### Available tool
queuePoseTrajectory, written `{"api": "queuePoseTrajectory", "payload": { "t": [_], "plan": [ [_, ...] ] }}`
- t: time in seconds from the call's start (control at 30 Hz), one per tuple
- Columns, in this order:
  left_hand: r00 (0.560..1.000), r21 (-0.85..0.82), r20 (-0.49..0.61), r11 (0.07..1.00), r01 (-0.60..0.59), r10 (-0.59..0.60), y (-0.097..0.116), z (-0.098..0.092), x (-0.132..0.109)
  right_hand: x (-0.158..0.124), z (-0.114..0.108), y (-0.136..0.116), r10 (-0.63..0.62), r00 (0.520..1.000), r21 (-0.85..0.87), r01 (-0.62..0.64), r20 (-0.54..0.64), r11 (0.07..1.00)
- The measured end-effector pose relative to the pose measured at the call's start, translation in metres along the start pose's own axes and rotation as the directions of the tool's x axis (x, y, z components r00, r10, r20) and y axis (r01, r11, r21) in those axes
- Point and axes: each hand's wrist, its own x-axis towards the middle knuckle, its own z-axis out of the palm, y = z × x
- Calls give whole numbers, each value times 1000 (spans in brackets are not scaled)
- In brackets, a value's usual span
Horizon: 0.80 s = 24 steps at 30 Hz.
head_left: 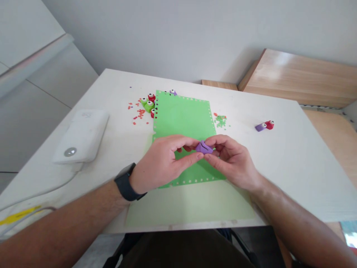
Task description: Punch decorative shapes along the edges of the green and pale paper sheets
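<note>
Both forearms reach inward; left hand (160, 163) and right hand (232, 162) meet, fingers (192, 158) seemingly pinched together.

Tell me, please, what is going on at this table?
A person at the white table pinches a small purple punch between the fingertips of the left grip and the right grip, just above a green sheet whose edges carry rows of punched holes. More punches sit idle: a green and red cluster at the sheet's far left corner and a purple and red pair off to the right. Red scraps and green scraps lie beside the sheet.
</note>
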Motion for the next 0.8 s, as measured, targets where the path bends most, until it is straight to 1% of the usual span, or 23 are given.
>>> {"api": "queuePoseTrajectory", "payload": {
  "t": [0.07,0.13,0.33,0.5,0.67,0.8],
  "plan": [
    [1000,-12,4,1000,-4,5,1,1,-1,0,0,0,7,1000,-16,-7,8,1000],
    [1000,-25,-15,1000,8,-8,2,2,-1,0,-1,0,9,1000,-55,-8,7,998],
    [999,-123,-9,992,33,-34,6,5,-2,1,-4,-3,-32,999,-100,33,12,994],
    [999,-134,-19,990,36,-39,8,7,-4,1,-5,-6,-50,998,-135,55,36,989],
    [999,-152,-22,987,43,-47,7,7,-5,1,-5,-2,-42,999,-102,44,24,994],
    [997,-182,-17,981,69,-73,8,5,-3,1,0,2,-29,1000,-21,29,-6,999]
  ]
}}
